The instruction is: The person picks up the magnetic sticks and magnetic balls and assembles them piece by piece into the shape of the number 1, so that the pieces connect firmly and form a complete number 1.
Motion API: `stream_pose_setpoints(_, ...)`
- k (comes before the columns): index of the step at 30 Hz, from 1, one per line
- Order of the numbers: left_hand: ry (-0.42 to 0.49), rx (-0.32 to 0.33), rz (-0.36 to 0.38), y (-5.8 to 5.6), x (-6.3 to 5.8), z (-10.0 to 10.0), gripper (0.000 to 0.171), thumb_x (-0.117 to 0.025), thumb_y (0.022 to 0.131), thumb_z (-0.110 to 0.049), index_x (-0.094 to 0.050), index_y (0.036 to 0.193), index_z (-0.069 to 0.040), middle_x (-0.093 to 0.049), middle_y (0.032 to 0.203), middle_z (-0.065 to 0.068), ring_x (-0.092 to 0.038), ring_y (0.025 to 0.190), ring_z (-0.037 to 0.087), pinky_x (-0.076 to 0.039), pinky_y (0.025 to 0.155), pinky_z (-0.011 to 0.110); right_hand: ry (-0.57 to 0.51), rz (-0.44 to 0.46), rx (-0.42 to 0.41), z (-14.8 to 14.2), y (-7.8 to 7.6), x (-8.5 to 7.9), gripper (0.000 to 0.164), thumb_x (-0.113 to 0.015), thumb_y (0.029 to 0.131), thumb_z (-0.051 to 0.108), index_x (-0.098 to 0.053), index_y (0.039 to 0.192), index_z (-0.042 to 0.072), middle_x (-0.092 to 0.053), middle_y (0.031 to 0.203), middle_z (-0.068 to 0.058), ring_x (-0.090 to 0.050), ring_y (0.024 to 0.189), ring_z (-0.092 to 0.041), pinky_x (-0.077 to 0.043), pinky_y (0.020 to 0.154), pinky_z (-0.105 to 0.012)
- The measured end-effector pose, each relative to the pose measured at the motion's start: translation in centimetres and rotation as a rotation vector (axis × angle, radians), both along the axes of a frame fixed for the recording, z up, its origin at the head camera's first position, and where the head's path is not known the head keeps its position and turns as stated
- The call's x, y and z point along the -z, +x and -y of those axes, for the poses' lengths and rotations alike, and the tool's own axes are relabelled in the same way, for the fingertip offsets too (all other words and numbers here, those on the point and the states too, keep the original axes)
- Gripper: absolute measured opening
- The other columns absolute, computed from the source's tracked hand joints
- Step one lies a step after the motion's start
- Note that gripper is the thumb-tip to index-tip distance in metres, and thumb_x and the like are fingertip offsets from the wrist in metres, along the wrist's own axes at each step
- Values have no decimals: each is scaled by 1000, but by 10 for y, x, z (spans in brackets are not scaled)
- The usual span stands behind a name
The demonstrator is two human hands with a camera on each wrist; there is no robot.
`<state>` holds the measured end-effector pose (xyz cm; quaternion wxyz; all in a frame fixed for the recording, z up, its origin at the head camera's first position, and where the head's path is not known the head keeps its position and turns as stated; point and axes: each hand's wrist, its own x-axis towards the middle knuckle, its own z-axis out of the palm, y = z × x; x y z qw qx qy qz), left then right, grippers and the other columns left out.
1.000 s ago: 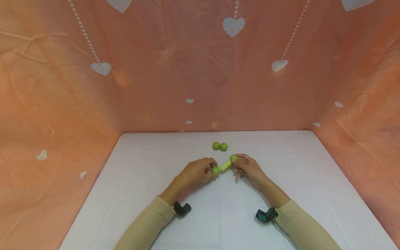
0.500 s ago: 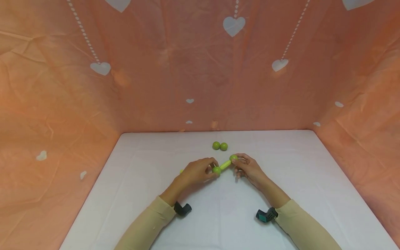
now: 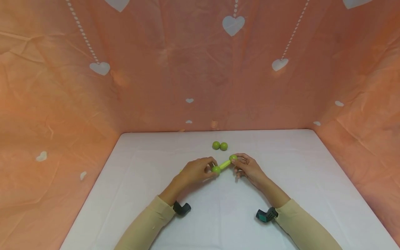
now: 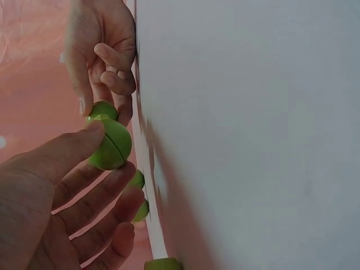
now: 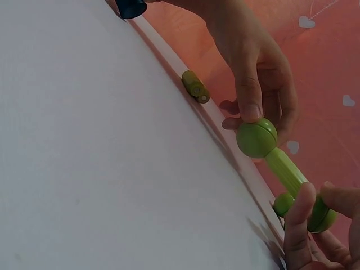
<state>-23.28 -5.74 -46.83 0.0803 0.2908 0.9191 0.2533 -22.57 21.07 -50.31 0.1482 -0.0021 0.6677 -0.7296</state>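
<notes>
My left hand [image 3: 197,170] pinches a green ball [image 5: 257,138] between thumb and fingers; a thin seam runs round the ball. With thumb and fingers, my right hand [image 3: 251,171] holds another green ball [image 3: 233,158]. A ribbed yellow-green rod [image 5: 286,170] spans the two balls, its near end meeting the left one, so they form a dumbbell shape. It slants up to the right in the head view, held above the white table. The left wrist view has the left ball in front, hiding most of the rod.
Two more green balls [image 3: 220,146] sit side by side farther back on the white table [image 3: 218,215]. Short yellow-green rods [image 5: 194,87] lie together on the table, mostly hidden behind the left wrist in the head view. Orange cloth [image 3: 200,69] walls the back and sides.
A second ago a small gap showed between the left ball and the rod; the left ball has moved right and now meets the rod's end. The right hand barely moved.
</notes>
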Motion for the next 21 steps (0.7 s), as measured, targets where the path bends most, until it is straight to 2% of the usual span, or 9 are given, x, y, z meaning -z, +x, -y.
stream_pose_setpoints(6,-1,-8,19,-2,-2,1,33,-81,98,-37,-69,125,-22,-76,111,-4,-65,93,11,-53,82,34,11,-5,1,1,-1,2,43,-64,109,13,-48,147,-2,-73,98,-1,-63,73,-10,-56,60,-23)
stream_pose_setpoints(17,29,-20,31,-3,-2,5,32,-81,99,-35,-69,125,-21,-75,112,-5,-63,92,10,-52,80,33,86,-29,35,4,2,-2,49,-69,107,17,-52,149,-3,-63,113,-8,-58,79,-12,-54,59,-23)
stream_pose_setpoints(21,31,-31,29,-3,0,6,30,-79,99,-35,-69,124,-21,-76,112,-4,-64,91,11,-52,79,34,102,-54,38,6,4,0,51,-70,106,17,-53,150,-2,-61,126,-14,-59,79,-13,-56,59,-24)
